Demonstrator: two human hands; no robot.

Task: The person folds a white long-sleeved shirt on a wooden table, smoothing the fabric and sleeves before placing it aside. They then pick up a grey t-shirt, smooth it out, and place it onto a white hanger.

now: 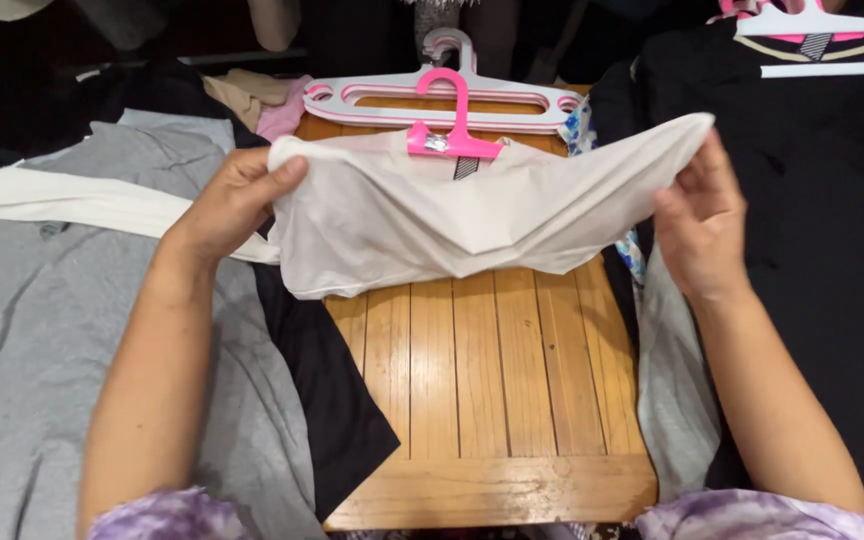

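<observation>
Two hands: left hand [237, 200], right hand [702, 225]. One white garment [452, 225] between them. One pink hanger [452, 135]; one white hanger stack [442, 98]. One grey shirt [32, 340]. One wooden table [482, 400].

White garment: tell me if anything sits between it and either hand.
Nothing visible does. The left hand pinches one end of the white garment and the right hand pinches the other, both in direct contact. The pink hanger lies behind the cloth, not between.

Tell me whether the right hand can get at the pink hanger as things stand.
Probably not at once: the right hand grips the white garment, which the left hand also holds. The pink hanger lies uncovered beyond the cloth, so only that grip hinders it.
</observation>
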